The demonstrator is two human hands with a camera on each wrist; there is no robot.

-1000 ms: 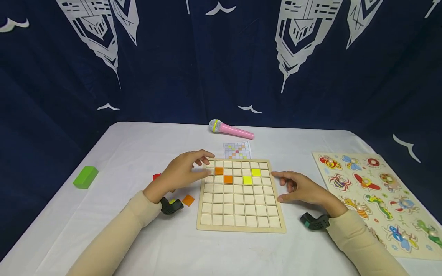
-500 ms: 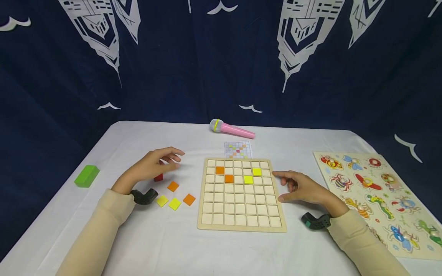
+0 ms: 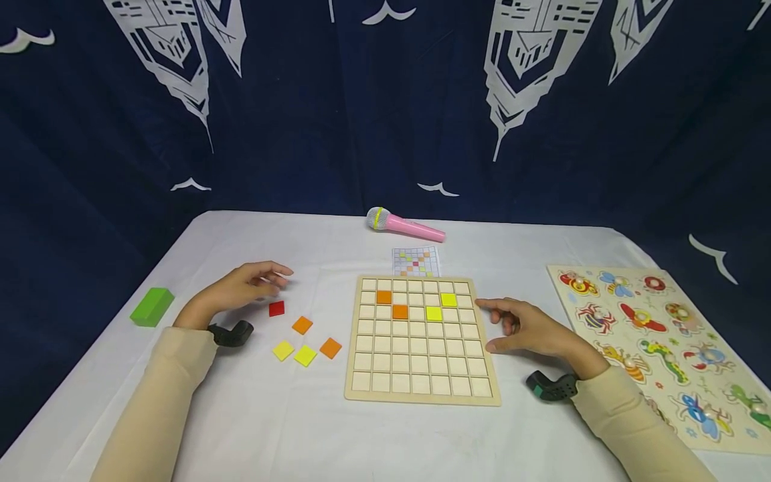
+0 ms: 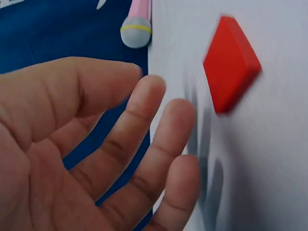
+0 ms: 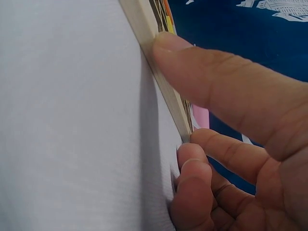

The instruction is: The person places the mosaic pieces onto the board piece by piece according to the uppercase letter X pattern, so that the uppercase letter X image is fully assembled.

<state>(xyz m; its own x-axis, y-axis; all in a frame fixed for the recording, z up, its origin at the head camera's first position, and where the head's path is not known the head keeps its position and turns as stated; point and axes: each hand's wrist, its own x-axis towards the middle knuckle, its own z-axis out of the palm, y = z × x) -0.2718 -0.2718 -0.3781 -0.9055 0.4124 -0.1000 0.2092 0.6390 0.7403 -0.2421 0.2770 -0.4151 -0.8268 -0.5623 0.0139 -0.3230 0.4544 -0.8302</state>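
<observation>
My left hand (image 3: 241, 288) hovers over the left part of the table, its fingers loosely bent and nothing in them. A red square tile (image 3: 276, 308) lies just in front of it; the left wrist view shows the same red tile (image 4: 230, 67) beyond the fingertips. Closer to me are orange tiles (image 3: 302, 325) and yellow tiles (image 3: 305, 356). The wooden grid board (image 3: 421, 396) lies mid-table, with orange squares (image 3: 400, 312) and yellow squares (image 3: 434, 313) in its upper cells. My right hand (image 3: 527, 328) touches the board's right edge with thumb and index fingertips, the other fingers curled below.
A small printed pattern card (image 3: 415, 262) lies behind the board, and a pink toy microphone (image 3: 412, 228) behind that. At far left is a green block (image 3: 152, 307). An insect puzzle board (image 3: 632, 348) covers the right side, partly under my right forearm.
My left hand has moved left from the board's upper left corner, past the loose tiles, uncovering them. My right hand has stayed at the board's edge.
</observation>
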